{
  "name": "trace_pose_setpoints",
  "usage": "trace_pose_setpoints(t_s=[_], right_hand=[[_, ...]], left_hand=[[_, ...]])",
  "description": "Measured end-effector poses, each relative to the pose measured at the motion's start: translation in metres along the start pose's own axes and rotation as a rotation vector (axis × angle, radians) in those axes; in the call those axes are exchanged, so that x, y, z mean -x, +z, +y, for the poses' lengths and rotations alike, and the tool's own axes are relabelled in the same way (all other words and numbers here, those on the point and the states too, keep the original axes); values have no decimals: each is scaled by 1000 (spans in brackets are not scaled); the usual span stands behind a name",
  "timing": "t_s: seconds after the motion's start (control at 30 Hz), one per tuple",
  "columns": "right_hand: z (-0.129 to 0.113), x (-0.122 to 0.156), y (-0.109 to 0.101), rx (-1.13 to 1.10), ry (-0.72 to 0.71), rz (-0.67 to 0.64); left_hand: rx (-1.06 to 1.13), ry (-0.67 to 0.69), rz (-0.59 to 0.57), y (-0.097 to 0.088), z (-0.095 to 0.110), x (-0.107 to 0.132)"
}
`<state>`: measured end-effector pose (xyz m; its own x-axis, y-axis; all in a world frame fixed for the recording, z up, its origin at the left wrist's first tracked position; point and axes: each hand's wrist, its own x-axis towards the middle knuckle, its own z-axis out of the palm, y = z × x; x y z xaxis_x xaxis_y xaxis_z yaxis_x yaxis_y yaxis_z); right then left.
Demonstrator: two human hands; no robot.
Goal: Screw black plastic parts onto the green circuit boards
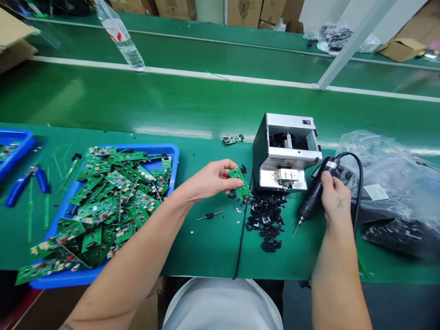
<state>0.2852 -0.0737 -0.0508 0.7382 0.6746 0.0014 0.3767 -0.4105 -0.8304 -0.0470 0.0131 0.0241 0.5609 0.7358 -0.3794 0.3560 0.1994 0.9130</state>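
Observation:
My left hand [222, 178] pinches a small green circuit board [239, 182] above the green mat, just left of the screw feeder machine [290, 153]. In my right hand [335, 197] is a black electric screwdriver [313, 195], its thin bit slanting down and left toward the mat. Between the hands lies a pile of small black plastic parts [266, 220], in front of the machine. To the left, a blue tray [174, 158] is heaped with green circuit boards [120, 197]. One more circuit board [233, 139] rests behind my left hand.
A double-ended bit [209, 216] lies on the mat near a black cable [240, 243]. Blue-handled cutters [27, 183] are at the far left, beside another blue tray [20, 156]. Clear plastic bags [388, 183] with black parts fill the right side. A water bottle [120, 36] appears at the back.

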Motion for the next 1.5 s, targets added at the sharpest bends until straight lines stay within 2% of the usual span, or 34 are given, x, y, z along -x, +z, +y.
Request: trace_pose_setpoints(t_s=[0.1,0.2,0.33,0.4,0.47,0.57,0.63,0.77,0.93,1.03,1.13,1.27,1.5], right_hand=[[5,-1,-2,246,-41,-13],[1,4,-3,406,-49,-26],[-14,22,-8,525,-93,13],[-22,36,-14,526,-188,38],[-28,54,-21,471,-330,-33],[-31,86,-28,436,-513,-296],[-30,104,-28,512,-579,-407],[-23,124,-18,696,-692,-410],[-15,128,-9,768,-797,-371],[-13,127,-10,746,-759,-367],[-15,125,-15,613,-673,-356],[-23,129,-18,306,-445,-363],[-30,138,-9,-126,-113,-507]], left_hand=[[1,33,22,2,-2,-1],[-21,65,3,5,-2,-1],[-7,60,-98,9,-1,1],[36,54,-170,12,-3,1],[69,43,-240,15,-7,0],[56,50,-300,20,-13,-2],[20,78,-317,23,-13,-3],[-50,73,-371,25,-10,0],[-200,54,-446,25,-6,5],[-199,47,-486,28,-8,7],[-114,57,-511,34,-12,8],[-38,87,-558,44,-12,8],[-29,193,-534,49,-10,8]])
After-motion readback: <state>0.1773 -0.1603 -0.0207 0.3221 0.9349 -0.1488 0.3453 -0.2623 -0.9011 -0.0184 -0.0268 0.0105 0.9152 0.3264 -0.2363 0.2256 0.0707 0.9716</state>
